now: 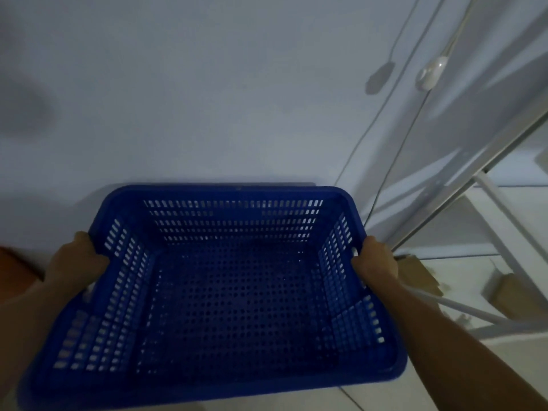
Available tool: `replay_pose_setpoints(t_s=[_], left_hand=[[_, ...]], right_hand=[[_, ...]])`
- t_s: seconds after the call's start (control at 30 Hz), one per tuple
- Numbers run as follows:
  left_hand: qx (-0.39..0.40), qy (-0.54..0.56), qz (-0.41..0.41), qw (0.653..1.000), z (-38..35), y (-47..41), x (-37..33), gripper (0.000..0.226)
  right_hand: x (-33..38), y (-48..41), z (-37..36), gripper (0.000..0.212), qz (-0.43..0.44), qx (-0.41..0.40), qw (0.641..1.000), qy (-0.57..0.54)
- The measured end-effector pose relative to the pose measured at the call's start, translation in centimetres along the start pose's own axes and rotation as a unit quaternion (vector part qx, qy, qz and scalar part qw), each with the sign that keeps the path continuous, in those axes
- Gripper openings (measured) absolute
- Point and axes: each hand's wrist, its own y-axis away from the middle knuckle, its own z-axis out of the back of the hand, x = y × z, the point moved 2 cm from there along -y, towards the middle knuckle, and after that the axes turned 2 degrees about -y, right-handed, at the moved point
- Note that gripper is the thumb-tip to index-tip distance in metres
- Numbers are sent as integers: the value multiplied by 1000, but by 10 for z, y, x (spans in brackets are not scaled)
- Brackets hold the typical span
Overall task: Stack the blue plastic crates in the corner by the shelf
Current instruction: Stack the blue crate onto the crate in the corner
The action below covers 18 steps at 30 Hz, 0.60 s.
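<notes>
A blue plastic crate [225, 307] with perforated walls and floor fills the lower middle of the head view, its far rim close to the wall. Nothing lies inside it. My left hand [78, 259] grips its left rim and my right hand [375, 262] grips its right rim, fingers curled over the edge. The crate hides whatever is beneath it, so I cannot tell whether it rests on the floor or on another crate.
A pale wall [237, 99] stands straight ahead. A white metal shelf frame [480, 179] rises at the right, with cords and an inline switch [430, 72] hanging beside it. Small cardboard boxes [421, 274] lie on the tiled floor under the shelf. A brown object [14, 265] is at far left.
</notes>
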Motion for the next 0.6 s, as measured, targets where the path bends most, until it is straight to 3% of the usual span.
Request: replay_pose_setpoints(t_s=[0.3,0.6], left_hand=[[-22,31,-3,999,5,15,-31,30],[-22,18,10,1000,0,22,-28,37]], right_hand=[[9,-18,4,31,-6,-51,999,0],[4,-17,-5,27,-10,-57,998,23]])
